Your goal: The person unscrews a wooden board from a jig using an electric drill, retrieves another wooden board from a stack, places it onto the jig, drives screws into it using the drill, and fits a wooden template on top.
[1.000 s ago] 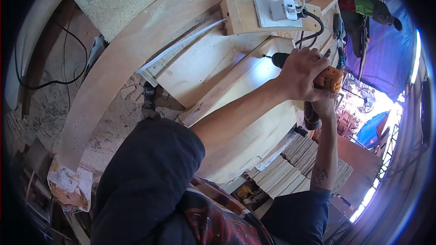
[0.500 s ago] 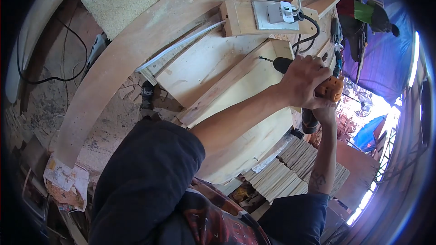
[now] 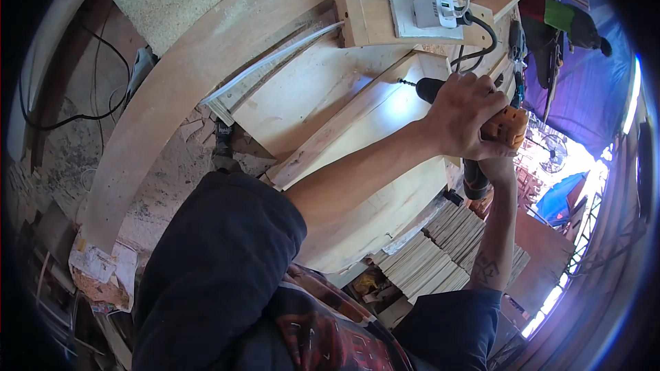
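A cordless drill with an orange and black body lies across the upper right, its black chuck pointing left. The bit meets the narrow edge of a light wooden board. Wrapped over the top of the drill is my left hand, fingers closed. My right hand is behind and below it at the drill's grip; its fingers are mostly hidden. The drill's lamp throws a bright spot on the wooden panel beside the bit.
A wooden box bears a white plug adapter with cables. A curved wooden piece arcs across the left. Stacked thin wood strips lie lower right. Another person in a green and dark top is at the upper right.
The drill's lamp has come on and lights the panel. Less of the bit shows between chuck and board. Both hands keep hold of the drill; the view has shifted slightly.
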Tool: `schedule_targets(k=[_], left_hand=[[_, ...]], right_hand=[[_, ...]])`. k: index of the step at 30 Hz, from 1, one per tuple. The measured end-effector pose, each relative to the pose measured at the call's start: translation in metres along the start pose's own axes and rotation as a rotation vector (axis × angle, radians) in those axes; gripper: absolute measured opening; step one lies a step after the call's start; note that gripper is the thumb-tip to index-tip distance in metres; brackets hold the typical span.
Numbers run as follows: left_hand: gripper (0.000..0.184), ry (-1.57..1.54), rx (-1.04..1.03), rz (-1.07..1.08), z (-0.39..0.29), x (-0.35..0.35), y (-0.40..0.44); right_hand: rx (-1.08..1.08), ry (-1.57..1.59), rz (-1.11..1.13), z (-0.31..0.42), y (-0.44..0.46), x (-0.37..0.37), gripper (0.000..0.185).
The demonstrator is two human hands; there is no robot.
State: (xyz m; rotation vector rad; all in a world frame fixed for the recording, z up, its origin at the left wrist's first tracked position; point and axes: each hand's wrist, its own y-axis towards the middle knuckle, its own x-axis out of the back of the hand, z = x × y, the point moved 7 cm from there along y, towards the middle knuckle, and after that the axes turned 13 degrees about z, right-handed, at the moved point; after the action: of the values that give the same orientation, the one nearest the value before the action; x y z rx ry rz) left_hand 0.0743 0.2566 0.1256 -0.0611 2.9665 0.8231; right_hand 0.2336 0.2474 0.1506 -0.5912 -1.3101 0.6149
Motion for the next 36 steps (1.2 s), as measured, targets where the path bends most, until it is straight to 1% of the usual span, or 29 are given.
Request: schedule_targets(k=[2,4,5,7,8,9,11,13,14,15,17,18,19,20,21,22,23,24,25,27,30,31,34,36], left_hand=[[0.062,-0.021,0.002,0.013,0.003,0.001,-0.003],[0.061,-0.012,-0.017,0.039,0.001,0.002,-0.007],[0.061,-0.015,-0.015,0.038,0.002,0.002,-0.008],[0.060,0.018,-0.037,-0.031,-0.001,0.006,-0.009],[0.060,0.023,-0.041,-0.028,0.000,0.003,-0.010],[0.059,0.008,-0.031,-0.018,0.004,0.001,-0.009],[0.058,0.004,-0.039,-0.010,0.009,-0.003,-0.007],[0.057,-0.044,-0.106,-0.035,0.010,-0.002,-0.006],[0.057,-0.022,-0.012,0.098,0.012,-0.005,-0.003],[0.057,-0.011,-0.038,0.112,0.009,-0.006,-0.006],[0.058,0.134,-0.129,-0.048,-0.006,0.001,-0.016],[0.057,0.179,-0.150,0.019,-0.018,-0.002,-0.026],[0.056,0.219,-0.167,0.087,-0.028,-0.005,-0.041],[0.059,0.216,-0.198,0.122,-0.045,-0.011,-0.067],[0.056,0.240,-0.298,0.177,-0.080,-0.010,-0.088],[0.052,0.271,-0.303,0.214,-0.110,-0.017,-0.110],[0.048,0.268,-0.352,0.316,-0.140,-0.028,-0.135],[0.046,0.227,-0.367,0.363,-0.168,-0.039,-0.158],[0.046,0.187,-0.370,0.461,-0.189,-0.056,-0.182],[0.047,0.131,-0.387,0.680,-0.218,-0.099,-0.227],[0.041,0.012,-0.387,0.845,-0.243,-0.162,-0.285],[0.041,-0.005,-0.397,0.855,-0.250,-0.178,-0.299],[0.032,-0.077,-0.387,0.737,-0.258,-0.212,-0.322],[0.032,-0.050,-0.371,0.732,-0.257,-0.223,-0.335]], right_hand=[[0.037,-0.052,-0.031,-0.001,-0.002,-0.007,0.046],[-0.026,0.008,-0.151,-0.011,-0.006,-0.010,0.045],[-0.029,0.006,-0.150,-0.011,-0.006,-0.008,0.045],[0.065,0.016,0.007,-0.002,0.001,-0.009,0.047],[0.069,0.019,0.005,0.004,0.003,-0.007,0.047],[-0.043,-0.113,0.044,0.006,0.005,-0.010,0.044],[-0.143,-0.246,0.067,0.003,0.010,-0.009,0.042],[-0.033,-0.252,-0.001,0.012,0.015,-0.007,0.035],[0.006,-0.238,-0.031,0.017,0.016,-0.007,0.032],[0.045,-0.226,-0.060,0.021,0.018,-0.007,0.029],[0.203,0.287,0.005,0.016,0.015,-0.021,0.028],[0.243,0.327,-0.116,0.025,-0.007,-0.033,0.029],[0.274,0.387,-0.264,0.015,-0.024,-0.060,0.030],[0.310,0.438,-0.415,0.004,-0.043,-0.089,0.030],[0.348,0.476,-0.563,-0.006,-0.064,-0.119,0.031],[0.343,0.525,-0.682,-0.023,-0.097,-0.152,0.031],[0.295,0.568,-0.745,-0.045,-0.130,-0.181,0.031],[0.227,0.610,-0.802,-0.070,-0.164,-0.208,0.031],[0.152,0.638,-0.852,-0.096,-0.197,-0.233,0.031],[-0.009,0.664,-0.912,-0.144,-0.259,-0.275,0.031],[-0.162,0.661,-0.931,-0.194,-0.323,-0.321,0.032],[-0.180,0.661,-0.926,-0.205,-0.335,-0.333,0.032],[-0.160,0.642,-0.880,-0.227,-0.346,-0.353,0.032],[-0.127,0.629,-0.852,-0.233,-0.343,-0.358,0.032]])
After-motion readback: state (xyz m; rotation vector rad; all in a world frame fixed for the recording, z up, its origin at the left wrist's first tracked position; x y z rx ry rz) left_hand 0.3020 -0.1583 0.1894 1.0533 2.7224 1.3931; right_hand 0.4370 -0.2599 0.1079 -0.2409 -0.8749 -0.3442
